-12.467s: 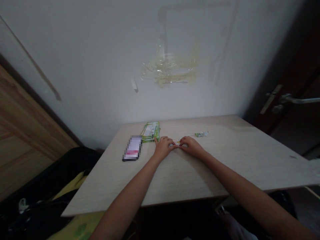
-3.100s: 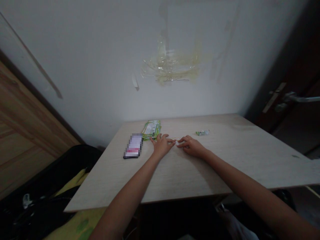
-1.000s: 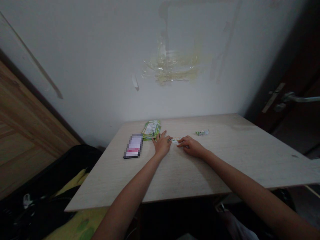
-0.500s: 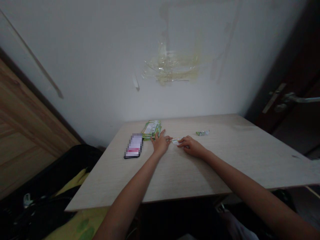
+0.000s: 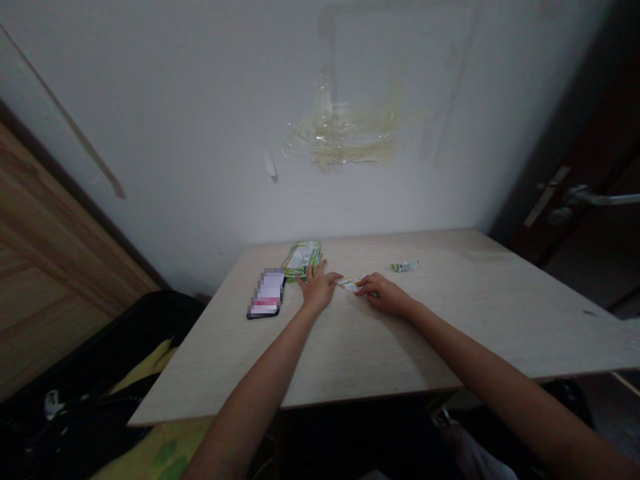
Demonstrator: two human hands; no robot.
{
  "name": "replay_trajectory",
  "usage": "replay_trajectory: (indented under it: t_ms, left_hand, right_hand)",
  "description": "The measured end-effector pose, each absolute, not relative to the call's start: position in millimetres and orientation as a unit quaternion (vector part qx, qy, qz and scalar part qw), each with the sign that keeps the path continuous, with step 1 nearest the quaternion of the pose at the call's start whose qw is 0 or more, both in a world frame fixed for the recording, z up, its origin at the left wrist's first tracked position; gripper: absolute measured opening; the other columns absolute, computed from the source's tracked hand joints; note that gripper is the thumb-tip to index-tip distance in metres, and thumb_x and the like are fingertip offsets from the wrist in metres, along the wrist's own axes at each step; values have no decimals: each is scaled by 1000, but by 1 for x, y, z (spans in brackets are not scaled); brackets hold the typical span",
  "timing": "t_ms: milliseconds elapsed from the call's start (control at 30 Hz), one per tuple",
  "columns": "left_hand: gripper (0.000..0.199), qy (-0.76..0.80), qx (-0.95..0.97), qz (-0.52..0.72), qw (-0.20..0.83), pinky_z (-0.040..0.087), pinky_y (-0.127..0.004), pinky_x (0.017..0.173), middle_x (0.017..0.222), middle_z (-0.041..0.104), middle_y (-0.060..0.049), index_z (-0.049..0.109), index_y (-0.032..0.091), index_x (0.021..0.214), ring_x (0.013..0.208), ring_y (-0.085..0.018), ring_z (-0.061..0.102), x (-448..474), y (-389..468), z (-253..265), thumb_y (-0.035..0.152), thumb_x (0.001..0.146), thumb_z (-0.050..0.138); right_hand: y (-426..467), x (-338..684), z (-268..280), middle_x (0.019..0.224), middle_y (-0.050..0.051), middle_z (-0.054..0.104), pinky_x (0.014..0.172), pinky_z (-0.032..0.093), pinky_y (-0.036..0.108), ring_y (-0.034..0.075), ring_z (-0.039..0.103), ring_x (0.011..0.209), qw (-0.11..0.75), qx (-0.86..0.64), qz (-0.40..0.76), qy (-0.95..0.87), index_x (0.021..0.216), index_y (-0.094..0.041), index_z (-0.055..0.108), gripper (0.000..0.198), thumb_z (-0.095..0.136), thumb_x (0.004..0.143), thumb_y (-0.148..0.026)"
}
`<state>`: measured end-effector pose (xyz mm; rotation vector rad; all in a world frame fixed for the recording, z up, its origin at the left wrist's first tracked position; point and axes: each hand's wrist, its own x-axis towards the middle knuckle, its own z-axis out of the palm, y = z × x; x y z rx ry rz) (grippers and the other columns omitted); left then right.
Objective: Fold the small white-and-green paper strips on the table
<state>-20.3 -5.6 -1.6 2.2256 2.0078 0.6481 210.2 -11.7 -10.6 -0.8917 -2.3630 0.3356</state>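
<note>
A small whitish printed piece, paper or a flattened wrapper, lies on the table between my hands. My right hand has its fingers closed on the right end of this piece. My left hand is spread, palm down, its thumb side at the piece's left end. The other left fingers reach to the near right edge of a stack of green and white packets. Part of the printed piece is hidden under my right fingers. A crumpled green and white wrapper lies beyond my right hand.
A phone with a lit, blurred screen lies left of my left hand. The pale wooden table meets a wall with old tape on it. A door handle is at the right.
My left hand has shifted slightly left, and more of the printed piece shows between my hands. My right hand has stayed nearly in place.
</note>
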Motion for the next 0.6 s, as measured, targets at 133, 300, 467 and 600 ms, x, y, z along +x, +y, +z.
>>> replay_trajectory:
  t_ms: [133, 300, 467, 600]
  left_hand:
    - [29, 644, 737, 204, 41, 9, -72, 114, 159, 34, 7, 69, 45, 115, 147, -35, 21, -19, -8, -2, 46, 94, 50]
    - [28, 622, 755, 207, 31, 6, -72, 114, 158, 35, 7, 69, 47, 116, 146, -36, 24, -17, -9, 0, 48, 91, 57]
    - [26, 585, 784, 202, 44, 4, -74, 113, 156, 39, 6, 70, 48, 114, 145, -36, 25, -17, -9, -1, 49, 91, 57]
    - [24, 569, 795, 203, 55, 7, -74, 112, 154, 41, 3, 75, 41, 104, 144, -37, 26, -18, -8, -1, 52, 89, 60]
  right_hand:
    - [-9, 210, -14, 116, 10, 69, 102, 47, 43, 23, 59, 113, 306, -332, 135, -882, 102, -21, 76, 35, 57, 79, -4]
    - [-3, 213, -19, 116, 9, 70, 102, 48, 41, 22, 61, 113, 324, -348, 151, -867, 100, -21, 75, 28, 58, 81, -10]
    - [1, 215, -17, 110, 9, 72, 100, 47, 41, 23, 62, 110, 332, -364, 103, -864, 94, -20, 75, 22, 60, 81, -13]
    - [-1, 215, -11, 108, 10, 72, 99, 47, 39, 24, 62, 108, 306, -402, 57, -861, 91, -19, 76, 18, 60, 83, -17]
